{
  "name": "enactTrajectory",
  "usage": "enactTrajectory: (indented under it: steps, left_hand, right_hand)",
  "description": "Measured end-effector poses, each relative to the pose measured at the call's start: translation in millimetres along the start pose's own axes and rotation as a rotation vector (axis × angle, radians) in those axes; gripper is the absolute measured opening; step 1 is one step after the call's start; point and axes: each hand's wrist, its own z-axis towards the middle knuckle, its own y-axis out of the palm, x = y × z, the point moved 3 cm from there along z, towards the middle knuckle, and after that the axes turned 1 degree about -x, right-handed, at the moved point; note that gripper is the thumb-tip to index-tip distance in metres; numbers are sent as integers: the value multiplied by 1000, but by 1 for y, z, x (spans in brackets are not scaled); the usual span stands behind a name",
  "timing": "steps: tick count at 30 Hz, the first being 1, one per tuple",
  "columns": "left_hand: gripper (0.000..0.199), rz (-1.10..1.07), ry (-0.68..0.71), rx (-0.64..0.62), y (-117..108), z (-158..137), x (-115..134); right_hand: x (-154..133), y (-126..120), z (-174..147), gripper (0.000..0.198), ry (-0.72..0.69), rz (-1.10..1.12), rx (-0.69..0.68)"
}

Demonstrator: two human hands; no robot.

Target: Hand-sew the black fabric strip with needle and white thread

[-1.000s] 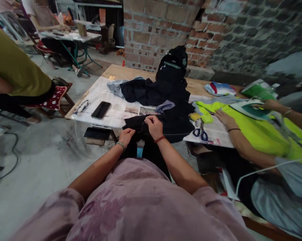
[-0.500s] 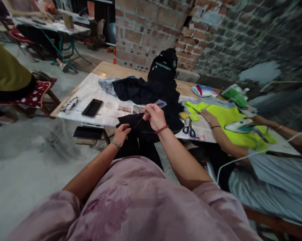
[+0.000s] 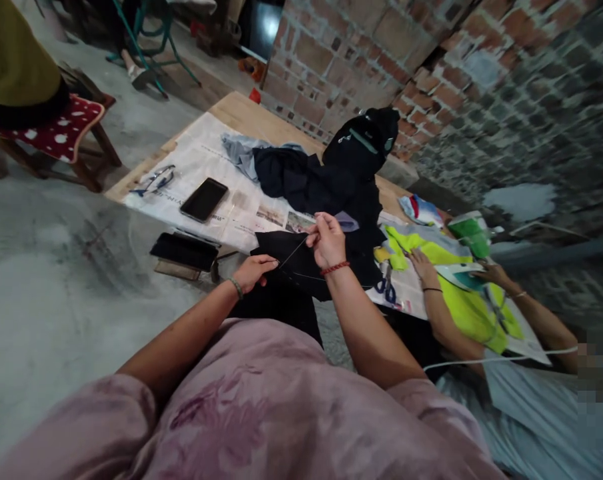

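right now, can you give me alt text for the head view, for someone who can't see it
A person's left hand holds black cloth while the right hand holds a thread taut above it. A phone, bag and scissors are on the table. To the right, a co-worker works an iron over a neon garment.

Blk cloth [image 3: 279,245] looks matt, phone scrn [image 3: 204,199] glossy.

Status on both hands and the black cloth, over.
Left hand gripping black cloth near its left end. Right hand raised, thread stretched straight toward left hand. Blue-handled scissors beside the cloth, clear of both hands.
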Motion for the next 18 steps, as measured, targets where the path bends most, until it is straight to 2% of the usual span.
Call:
enactTrajectory:
  steps: [6,11,15,18]
  left_hand:
    - [22,-69,-95,-66,-1,12,-1]
    - [23,-31,-142,-112,-2,11,0]
    - [25,55,-132,-53,-3,7,0]
    - [26,78,-120,4,1,7,-4]
  right_hand:
    - [7,-6,26,17,115,90,56]
    - [16,-27,29,18,142,161,76]
    - [18,-49,26,19,134,207,83]
    - [8,-64,26,20,73,220,82]
